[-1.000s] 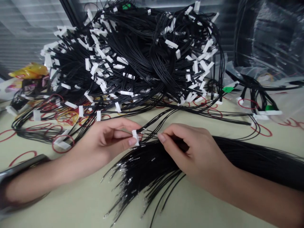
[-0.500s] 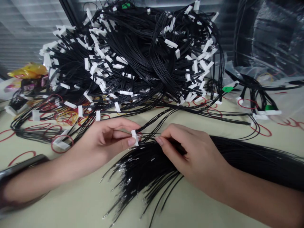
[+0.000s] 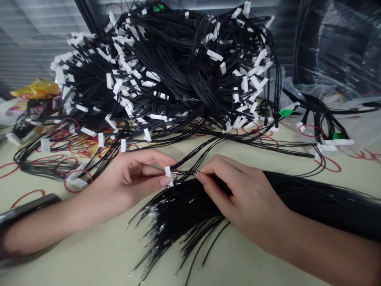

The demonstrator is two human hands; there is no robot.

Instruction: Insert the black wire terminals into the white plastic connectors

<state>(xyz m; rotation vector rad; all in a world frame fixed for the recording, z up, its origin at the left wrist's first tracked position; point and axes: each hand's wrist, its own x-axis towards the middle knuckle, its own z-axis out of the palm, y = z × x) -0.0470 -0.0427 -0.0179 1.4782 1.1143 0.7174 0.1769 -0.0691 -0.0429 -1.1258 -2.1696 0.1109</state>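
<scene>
The left hand (image 3: 131, 176) is clamping a small white plastic connector housing (image 3: 168, 176) between its thumb and forefinger, just below the centre of the view. Thin black wires (image 3: 186, 173) are running from the housing toward 3 o'clock. The right hand (image 3: 238, 194) is pinching these wires between thumb and forefinger, just beside the housing. The two hands are standing slightly apart, with the short wire span between them.

A long bundle of black insulated wires with bright bare ends (image 3: 178, 226) is lying on the pale green desk (image 3: 89, 254) at 6 o'clock, passing under the right hand and extending toward 4 o'clock. A large tangled heap of black wires with white connectors (image 3: 166, 79) is occupying 12 o'clock, close behind both hands. Red rubber bands (image 3: 83, 147) are lying around its base at 9 o'clock, with another red rubber band (image 3: 327, 163) at 4 o'clock. A yellow plastic packet (image 3: 35, 89) is sitting at 10 o'clock. Clear plastic sheeting (image 3: 336, 51) is lying at 2 o'clock, near a green connector (image 3: 285, 112).
</scene>
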